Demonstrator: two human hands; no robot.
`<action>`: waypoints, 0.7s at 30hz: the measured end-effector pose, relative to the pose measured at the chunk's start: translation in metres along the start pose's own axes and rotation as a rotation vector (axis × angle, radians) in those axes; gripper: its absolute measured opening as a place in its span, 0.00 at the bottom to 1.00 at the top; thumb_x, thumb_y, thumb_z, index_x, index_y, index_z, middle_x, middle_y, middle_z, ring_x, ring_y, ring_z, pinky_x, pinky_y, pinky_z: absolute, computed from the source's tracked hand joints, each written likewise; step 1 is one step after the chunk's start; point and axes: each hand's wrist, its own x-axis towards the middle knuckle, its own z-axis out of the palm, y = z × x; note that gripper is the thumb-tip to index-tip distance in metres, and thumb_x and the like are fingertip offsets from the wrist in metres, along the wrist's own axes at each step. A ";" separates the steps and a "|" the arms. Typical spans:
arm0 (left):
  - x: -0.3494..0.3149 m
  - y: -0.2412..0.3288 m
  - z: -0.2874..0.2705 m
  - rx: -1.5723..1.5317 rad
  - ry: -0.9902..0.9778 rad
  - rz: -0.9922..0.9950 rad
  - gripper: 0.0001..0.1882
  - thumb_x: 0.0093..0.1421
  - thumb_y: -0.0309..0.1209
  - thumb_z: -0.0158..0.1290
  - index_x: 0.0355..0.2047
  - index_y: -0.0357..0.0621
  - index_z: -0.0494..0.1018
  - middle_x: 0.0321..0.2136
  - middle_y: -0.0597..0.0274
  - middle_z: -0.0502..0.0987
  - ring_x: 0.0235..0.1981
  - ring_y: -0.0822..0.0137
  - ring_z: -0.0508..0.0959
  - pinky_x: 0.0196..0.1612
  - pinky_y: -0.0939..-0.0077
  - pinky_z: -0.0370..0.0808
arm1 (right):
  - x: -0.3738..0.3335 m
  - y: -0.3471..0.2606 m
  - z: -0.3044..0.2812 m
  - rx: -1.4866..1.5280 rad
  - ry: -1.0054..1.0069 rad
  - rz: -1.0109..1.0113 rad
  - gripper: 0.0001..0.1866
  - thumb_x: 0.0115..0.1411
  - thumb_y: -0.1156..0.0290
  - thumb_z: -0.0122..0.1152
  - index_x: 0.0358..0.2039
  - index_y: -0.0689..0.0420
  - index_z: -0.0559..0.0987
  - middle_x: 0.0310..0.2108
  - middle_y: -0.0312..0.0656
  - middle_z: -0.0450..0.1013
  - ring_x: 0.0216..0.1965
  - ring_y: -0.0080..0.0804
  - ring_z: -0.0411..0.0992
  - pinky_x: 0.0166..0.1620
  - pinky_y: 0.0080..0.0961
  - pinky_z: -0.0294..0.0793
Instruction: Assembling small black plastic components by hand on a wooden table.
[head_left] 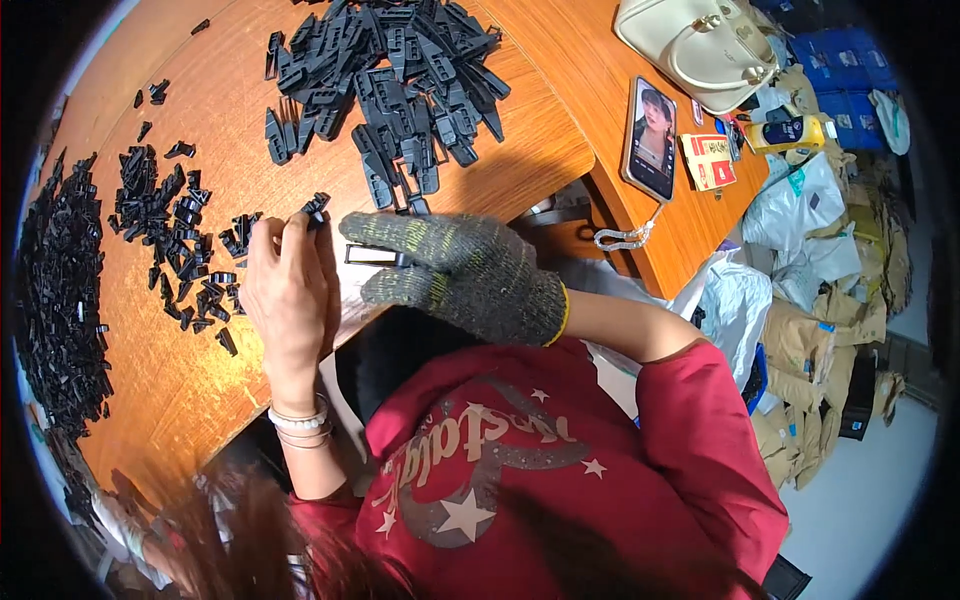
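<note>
My bare left hand [283,290] is over the near edge of the wooden table, its fingers curled and pinched together. A small black plastic clip [316,207] shows at the fingertips. My right hand [470,275], in a dark knitted glove with a yellow cuff, faces it from the right. Between the gloved thumb and fingers is a black plastic piece with a frame-like end [374,257]; the rest of it is hidden by the glove. Several small black clips [238,235] lie just left of my left hand.
A heap of long black plastic pieces [400,80] lies beyond my hands. Small black parts [70,290] cover the far left of the table [190,400]. At right are a phone [650,140], a white handbag [690,50], a small box [709,161] and a yellow bottle [790,133].
</note>
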 end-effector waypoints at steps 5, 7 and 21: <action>0.006 0.005 -0.006 -0.074 -0.010 0.037 0.09 0.57 0.23 0.52 0.38 0.37 0.70 0.33 0.50 0.70 0.31 0.49 0.74 0.30 0.63 0.71 | -0.005 0.005 0.010 0.080 0.048 -0.061 0.22 0.60 0.61 0.55 0.53 0.56 0.74 0.49 0.45 0.74 0.44 0.38 0.75 0.44 0.32 0.77; 0.003 0.000 -0.002 -0.227 -0.006 -0.003 0.07 0.56 0.20 0.52 0.36 0.36 0.68 0.33 0.48 0.69 0.31 0.48 0.73 0.31 0.63 0.71 | -0.001 0.002 0.005 0.128 0.040 -0.007 0.22 0.60 0.61 0.55 0.53 0.56 0.74 0.49 0.44 0.73 0.44 0.38 0.76 0.43 0.32 0.78; -0.025 0.019 -0.014 -0.822 -0.183 -0.274 0.09 0.50 0.15 0.57 0.31 0.36 0.71 0.21 0.72 0.66 0.19 0.86 0.60 0.21 0.89 0.56 | 0.006 0.000 0.015 0.081 0.030 -0.025 0.18 0.59 0.66 0.54 0.49 0.54 0.76 0.48 0.47 0.72 0.47 0.44 0.74 0.47 0.38 0.75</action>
